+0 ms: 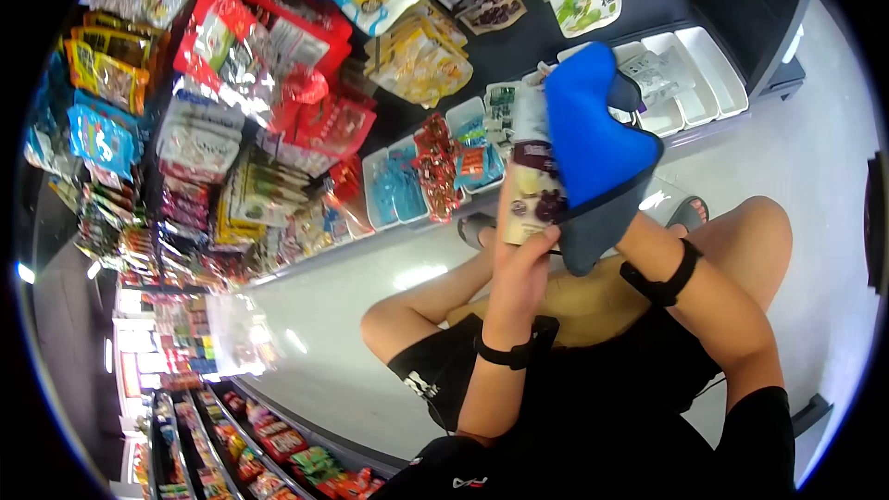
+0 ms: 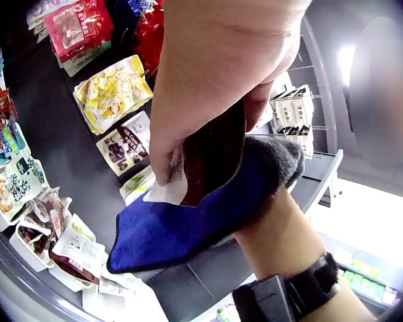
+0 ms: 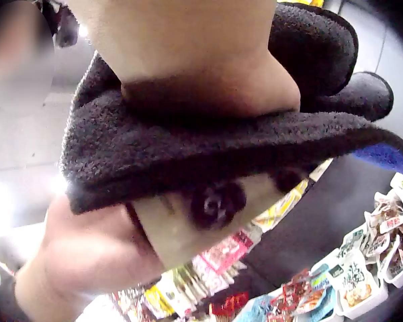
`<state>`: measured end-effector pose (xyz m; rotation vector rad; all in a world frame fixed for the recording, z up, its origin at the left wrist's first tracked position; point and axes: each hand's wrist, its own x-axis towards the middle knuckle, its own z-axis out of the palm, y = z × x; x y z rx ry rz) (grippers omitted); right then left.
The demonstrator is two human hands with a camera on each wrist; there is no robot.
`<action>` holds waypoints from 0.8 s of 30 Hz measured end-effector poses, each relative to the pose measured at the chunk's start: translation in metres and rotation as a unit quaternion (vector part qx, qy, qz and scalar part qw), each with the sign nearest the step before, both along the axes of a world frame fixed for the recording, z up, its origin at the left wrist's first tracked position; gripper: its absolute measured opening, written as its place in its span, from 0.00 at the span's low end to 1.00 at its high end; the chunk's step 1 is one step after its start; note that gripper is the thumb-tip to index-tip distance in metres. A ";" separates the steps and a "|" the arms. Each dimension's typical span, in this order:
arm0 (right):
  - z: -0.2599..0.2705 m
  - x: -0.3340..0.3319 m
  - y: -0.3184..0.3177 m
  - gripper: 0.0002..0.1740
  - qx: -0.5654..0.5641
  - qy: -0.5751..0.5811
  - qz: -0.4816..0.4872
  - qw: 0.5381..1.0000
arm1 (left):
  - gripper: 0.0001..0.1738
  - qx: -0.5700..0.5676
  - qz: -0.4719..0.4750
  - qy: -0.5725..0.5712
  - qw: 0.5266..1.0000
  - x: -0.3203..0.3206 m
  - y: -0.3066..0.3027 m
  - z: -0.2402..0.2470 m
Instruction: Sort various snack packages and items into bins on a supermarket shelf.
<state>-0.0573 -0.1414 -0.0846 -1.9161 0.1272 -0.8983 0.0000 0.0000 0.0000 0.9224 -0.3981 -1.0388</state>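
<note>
While I am facing the shelf [image 1: 519, 52] from a low position, my left hand [image 1: 521, 282] is gripping the packet [image 1: 537, 190] by its near end, its thumb lying over the printed face. That end grip is probably giving me a firm hold while leaving most of the face exposed. My right hand [image 3: 218, 84] is reaching under the blue and dark grey cloth [image 1: 593, 125]; the cloth is hiding its fingers, so I cannot tell whether they are open or closed. The cloth is lying along one side of the packet and partly overlapping it, seemingly so that the left hand is steadying the packet against it. I am holding both things up in front of the white trays [image 1: 713, 76], where small wrapped snacks are sitting grouped by kind, presumably to keep each sort separate.
</note>
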 end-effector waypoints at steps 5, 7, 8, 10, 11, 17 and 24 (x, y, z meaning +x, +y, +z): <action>0.007 0.015 0.059 0.34 0.107 -0.005 0.082 0.991 | 0.48 -0.082 -0.022 0.038 0.996 0.012 0.042 -0.004; 0.016 0.000 0.052 0.32 0.047 0.013 0.095 0.994 | 0.38 -0.078 0.027 0.044 0.996 0.000 0.035 -0.011; 0.027 0.007 0.062 0.30 0.019 -0.013 0.109 0.994 | 0.35 -0.039 0.036 0.006 0.999 0.007 0.040 -0.002; 0.037 -0.002 0.068 0.30 0.054 0.008 0.137 0.989 | 0.38 0.015 0.062 -0.016 0.998 0.005 0.037 -0.007; 0.040 0.001 0.074 0.29 0.100 0.006 0.155 0.983 | 0.38 0.021 0.062 -0.024 0.998 0.009 0.040 -0.003; -0.021 0.040 0.039 0.26 -0.008 -0.014 0.026 1.000 | 0.35 -0.006 0.039 -0.013 0.999 -0.003 0.026 -0.008; 0.024 0.017 0.029 0.18 -0.075 0.160 -0.052 0.983 | 0.47 -0.068 -0.025 -0.061 0.995 -0.004 0.023 -0.007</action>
